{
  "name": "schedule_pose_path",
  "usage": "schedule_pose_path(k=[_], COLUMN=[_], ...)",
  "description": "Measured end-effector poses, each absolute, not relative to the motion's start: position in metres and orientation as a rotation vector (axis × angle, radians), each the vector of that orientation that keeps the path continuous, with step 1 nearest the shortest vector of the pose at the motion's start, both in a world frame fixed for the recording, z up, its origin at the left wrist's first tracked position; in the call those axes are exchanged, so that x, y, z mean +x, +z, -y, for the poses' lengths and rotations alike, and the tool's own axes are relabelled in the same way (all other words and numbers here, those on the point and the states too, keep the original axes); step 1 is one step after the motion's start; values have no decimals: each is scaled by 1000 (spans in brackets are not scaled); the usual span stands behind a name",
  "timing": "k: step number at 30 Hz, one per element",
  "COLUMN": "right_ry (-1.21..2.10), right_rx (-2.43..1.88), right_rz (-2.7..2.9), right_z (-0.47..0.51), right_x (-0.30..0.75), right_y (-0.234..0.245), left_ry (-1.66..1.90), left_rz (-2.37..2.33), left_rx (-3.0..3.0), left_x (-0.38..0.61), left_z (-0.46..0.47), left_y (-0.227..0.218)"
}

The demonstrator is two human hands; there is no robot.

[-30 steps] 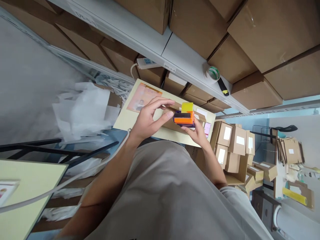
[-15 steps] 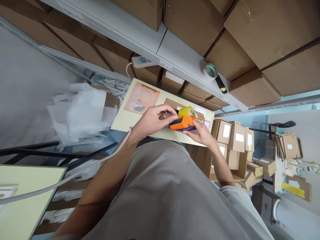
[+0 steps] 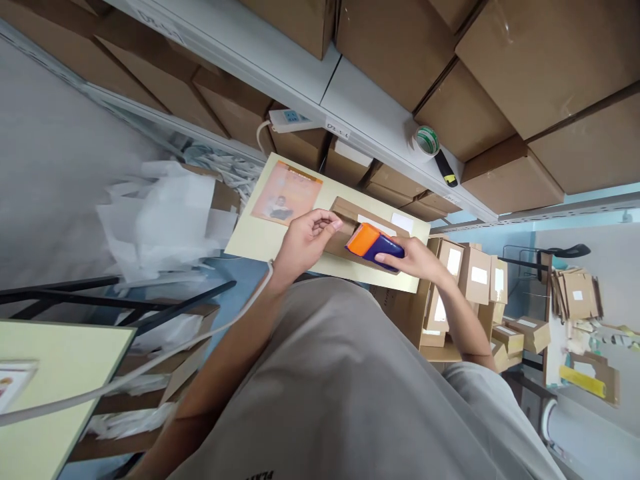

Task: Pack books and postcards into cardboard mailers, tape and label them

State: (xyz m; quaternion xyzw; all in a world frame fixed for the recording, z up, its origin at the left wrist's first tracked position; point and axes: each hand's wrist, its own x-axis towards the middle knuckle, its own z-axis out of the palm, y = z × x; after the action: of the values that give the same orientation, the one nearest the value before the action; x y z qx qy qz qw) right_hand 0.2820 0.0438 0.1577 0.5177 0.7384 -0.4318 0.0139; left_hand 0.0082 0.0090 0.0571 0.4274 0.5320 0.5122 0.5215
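An orange and dark blue tape dispenser [image 3: 374, 247] is gripped in my right hand [image 3: 419, 257], turned so that its roll is hidden. My left hand [image 3: 306, 245] is closed in a pinch to the left of it. Between those fingertips and the dispenser runs a short, darker, see-through strip of tape [image 3: 347, 228]. Beneath both lies a long brown cardboard box [image 3: 344, 208] with a white label, partly covered by the dispenser. The box rests on a pale yellow table [image 3: 241, 235].
An orange printed sheet [image 3: 289, 193] lies on the table's left part. Above, a grey shelf [image 3: 373, 93] carries cartons, a tape roll [image 3: 426, 141] and a black cutter [image 3: 445, 168]. White packing sheets [image 3: 173, 207] are heaped at left. Labelled boxes [image 3: 474, 275] stand at right. A white cable [image 3: 200, 345] crosses my left forearm.
My right hand has tipped the dispenser over and moved it slightly right, hiding its yellow roll. My left hand has drawn away from it, and tape now spans the gap.
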Motion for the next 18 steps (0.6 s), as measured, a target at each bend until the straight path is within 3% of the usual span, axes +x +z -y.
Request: schedule_pose_path(k=[6,18], right_ry=[-1655,-1452], right_rx=[1598,1540], right_rz=[-1840,-1935], right_z=[-72,-96], right_x=[308,308], right_y=[189,212], left_ry=[1265,1302], left_rz=[-1246,-1271], left_rx=[759,698], left_x=[7,9], left_z=[-16,-32], left_y=[29,16])
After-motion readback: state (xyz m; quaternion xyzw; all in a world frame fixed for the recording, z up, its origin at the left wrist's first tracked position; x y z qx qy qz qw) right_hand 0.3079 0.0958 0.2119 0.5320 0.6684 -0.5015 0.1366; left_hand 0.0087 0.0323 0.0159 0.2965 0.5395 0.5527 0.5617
